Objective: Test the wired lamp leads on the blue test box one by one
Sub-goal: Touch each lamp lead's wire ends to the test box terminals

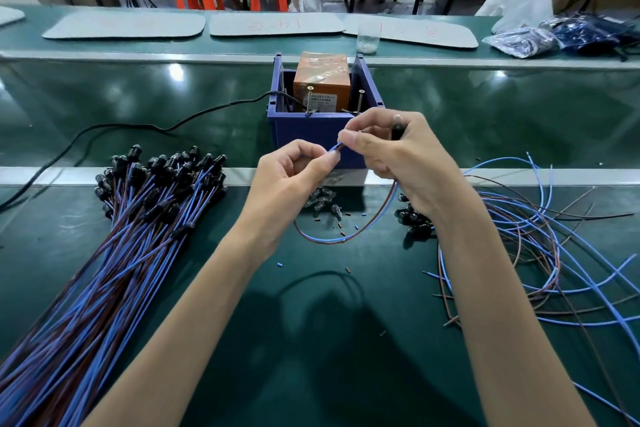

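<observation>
Thumb and forefinger of the left hand (291,180) pinch the free tip of a thin blue-and-brown plastic-sheathed lamp lead (349,235). The right hand (405,163) pinches the same tip just beside them, and its curled outer fingers clasp the lead's small black cylindrical lamp holder (398,127). The rest of the lead hangs below both hands in a limp, springy loop.

It looks as if the two ends are being parted and readied for contact, so testing of this lead has not begun. The next move likely calls for spreading the tips and touching each to one of the two upright metal screws (309,99) just beyond the fingers.

Those screws stand in the open-topped, hard-walled blue plastic test box (311,139), in front of a taped orange rectangular block (320,76). Under the hands lie tiny clear glass bulbs (322,201) and snipped bits of sheath. Far left of the fingers fans a thick bundle of matching leads with glossy black holders (145,218); to their right sprawl loose curling blue and brown wires (540,253)
</observation>
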